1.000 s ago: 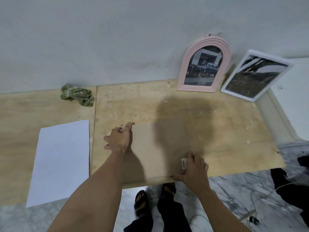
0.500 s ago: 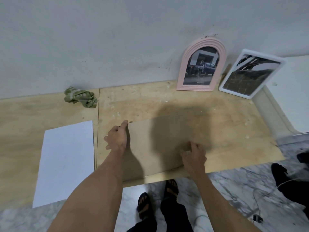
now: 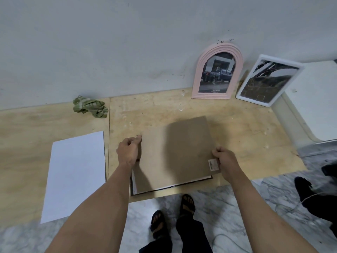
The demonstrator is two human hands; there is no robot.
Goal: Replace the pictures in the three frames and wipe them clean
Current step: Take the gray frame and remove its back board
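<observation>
A brown backing board (image 3: 175, 154) lies tilted over a dark frame (image 3: 134, 193) that is face down at the plywood's near edge. My left hand (image 3: 128, 152) grips the board's left edge with curled fingers. My right hand (image 3: 225, 160) grips its right edge beside a small barcode sticker (image 3: 213, 164). A white sheet of paper (image 3: 76, 172) lies flat to the left. A pink arched frame (image 3: 218, 72) with a truck photo and a white rectangular frame (image 3: 268, 82) lean on the wall. A crumpled green cloth (image 3: 90, 106) sits at the wall.
The plywood surface (image 3: 246, 128) ends just before my sandalled feet (image 3: 170, 214) on marble floor. A white ledge (image 3: 317, 106) rises at the right. Dark clothing and a cable (image 3: 313, 194) lie on the floor at the right.
The backing board has lifted and shifted, baring the dark frame's edge beneath it. My right hand moved from the board's near corner to its right edge.
</observation>
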